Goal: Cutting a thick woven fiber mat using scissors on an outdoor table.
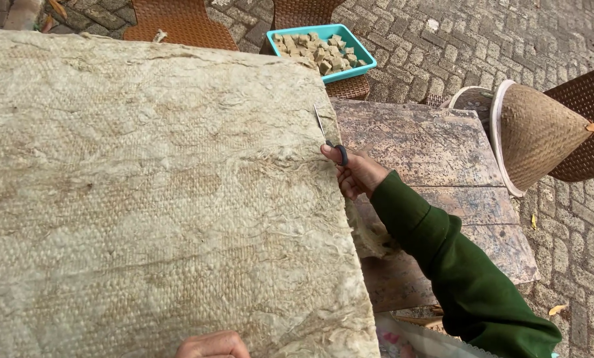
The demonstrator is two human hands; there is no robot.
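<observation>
Outdoor work yard: brick paving [456,40]; weathered table [436,142].

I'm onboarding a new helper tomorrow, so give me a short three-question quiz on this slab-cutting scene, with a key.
1. True or false: the right hand holds scissors at the right edge of the fibrous slab.
2. What fills the teal tray? A) small tan cubes B) water C) green leaves
3. Fill in: the left hand shows at the slab's ____ edge.

Key
1. True; the fingers are through the dark handles and the blades point up along the edge.
2. A; the cubes are piled in the tray, which sits beyond the worn wooden table.
3. Near (bottom) edge; only the knuckles show there.
</observation>
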